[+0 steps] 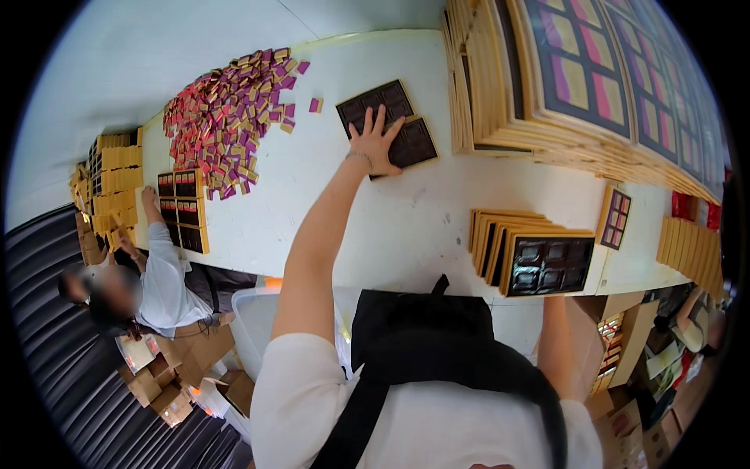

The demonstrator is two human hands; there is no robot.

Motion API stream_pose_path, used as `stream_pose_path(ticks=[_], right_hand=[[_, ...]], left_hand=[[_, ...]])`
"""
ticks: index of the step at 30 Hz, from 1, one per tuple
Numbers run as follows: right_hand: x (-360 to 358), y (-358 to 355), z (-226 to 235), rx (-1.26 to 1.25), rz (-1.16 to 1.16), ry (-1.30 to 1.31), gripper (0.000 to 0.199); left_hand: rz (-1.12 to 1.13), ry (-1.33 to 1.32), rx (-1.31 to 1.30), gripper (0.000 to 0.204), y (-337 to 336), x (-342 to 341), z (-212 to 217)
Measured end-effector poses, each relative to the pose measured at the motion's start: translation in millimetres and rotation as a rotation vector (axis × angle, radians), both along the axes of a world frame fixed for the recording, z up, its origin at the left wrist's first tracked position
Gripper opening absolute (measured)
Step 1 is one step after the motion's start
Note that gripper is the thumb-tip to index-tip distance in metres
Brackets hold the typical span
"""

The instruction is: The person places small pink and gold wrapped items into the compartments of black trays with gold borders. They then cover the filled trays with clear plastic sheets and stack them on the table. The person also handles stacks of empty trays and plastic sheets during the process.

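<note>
My left hand (377,142) lies with spread fingers on two dark brown box trays with gold edges, the farther tray (373,103) and the nearer tray (414,144), which sit partly overlapping on the white table. Their recesses hold nothing that I can see. My right forearm (555,336) reaches up to a leaning row of similar gold-edged trays (551,266) at the table's near edge. That row hides my right hand, so its fingers cannot be seen.
A large heap of small purple, red and gold wrapped pieces (226,109) spreads at the left. Tall stacks of filled trays (500,86) rise at the right. A small filled tray (615,217) lies near them. A co-worker (168,281) sits at the left beside part-filled trays (181,209).
</note>
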State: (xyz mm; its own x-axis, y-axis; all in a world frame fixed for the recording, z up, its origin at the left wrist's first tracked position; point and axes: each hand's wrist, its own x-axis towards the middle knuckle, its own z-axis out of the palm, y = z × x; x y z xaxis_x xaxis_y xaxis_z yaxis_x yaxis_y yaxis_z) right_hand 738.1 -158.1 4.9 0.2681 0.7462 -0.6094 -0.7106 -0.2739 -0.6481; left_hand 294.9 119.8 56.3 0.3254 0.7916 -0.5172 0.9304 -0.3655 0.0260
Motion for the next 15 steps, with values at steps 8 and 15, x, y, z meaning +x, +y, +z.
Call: stream_pose_path(ticks=[8, 15], right_hand=[[-127.5, -9.8, 16.9, -0.117, 0.061, 0.051, 0.055], [-202.1, 11.0, 28.0, -0.14, 0.104, 0.088, 0.055]], left_hand=[[-0.227, -0.021, 0.036, 0.112, 160.3, 13.3, -6.1], [0.703, -0.933, -0.265, 0.075, -1.7, -17.2, -14.3]])
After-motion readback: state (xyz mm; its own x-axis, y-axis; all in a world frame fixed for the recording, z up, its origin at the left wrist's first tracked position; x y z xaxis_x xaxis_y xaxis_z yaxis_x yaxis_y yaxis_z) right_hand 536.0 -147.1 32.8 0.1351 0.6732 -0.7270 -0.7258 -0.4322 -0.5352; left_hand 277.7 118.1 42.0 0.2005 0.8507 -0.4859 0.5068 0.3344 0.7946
